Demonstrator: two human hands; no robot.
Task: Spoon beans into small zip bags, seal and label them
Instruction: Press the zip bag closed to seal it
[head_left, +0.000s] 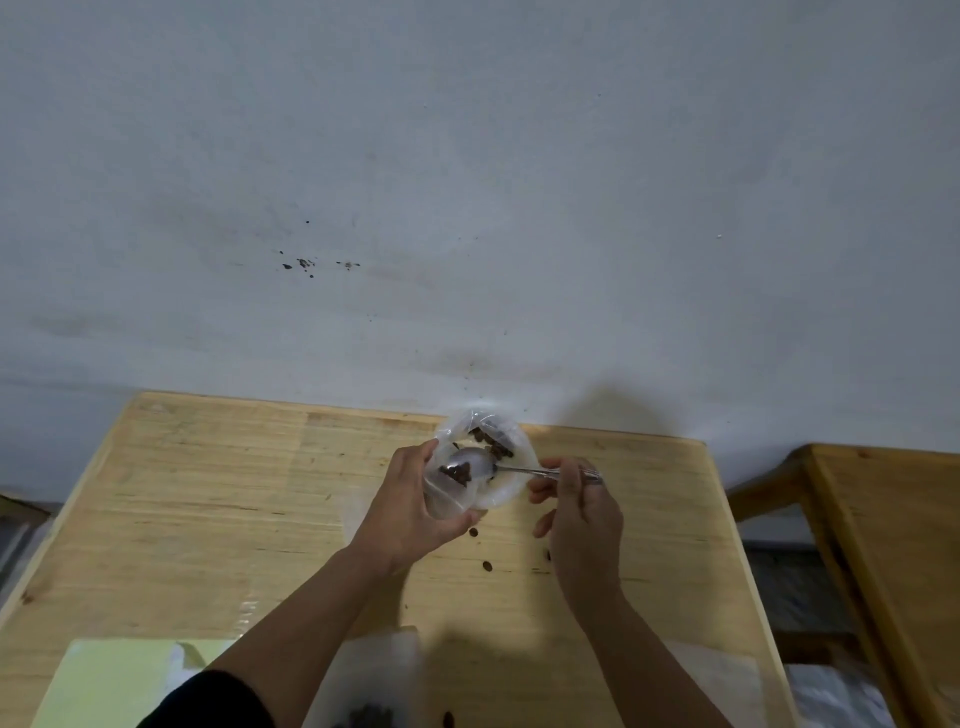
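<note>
My left hand (410, 512) grips a small clear zip bag (501, 486), holding its mouth wide open above the far part of the wooden table (208, 499). My right hand (582, 512) pinches the handle of a metal spoon (470, 465) whose bowl lies inside the bag's mouth. A small heap of brown beans (458, 473) sits on the spoon, and more beans (491, 441) lie deeper in the bag.
A few loose beans (487, 565) lie on the table below the hands. A pale yellow-green sheet (119, 675) lies at the near left, and a clear bag with beans (369, 717) at the near edge. A second wooden table (893, 545) stands to the right. A white wall rises behind.
</note>
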